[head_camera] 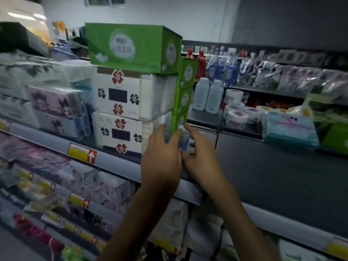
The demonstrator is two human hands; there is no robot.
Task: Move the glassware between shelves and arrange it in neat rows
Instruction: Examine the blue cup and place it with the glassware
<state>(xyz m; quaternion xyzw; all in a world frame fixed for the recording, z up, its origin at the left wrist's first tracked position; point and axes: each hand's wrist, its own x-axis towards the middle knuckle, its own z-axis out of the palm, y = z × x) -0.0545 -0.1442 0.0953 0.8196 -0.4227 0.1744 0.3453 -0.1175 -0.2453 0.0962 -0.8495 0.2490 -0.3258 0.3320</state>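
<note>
Clear glass [184, 142], blurred, is between our two hands at the shelf [113, 161] lip. Our left hand [162, 157] curls round its left side; our right hand [201, 161] lays fingers on its right, though whether it grips we cannot tell. Green boxes [131, 48] rise beyond our fingertips.
</note>
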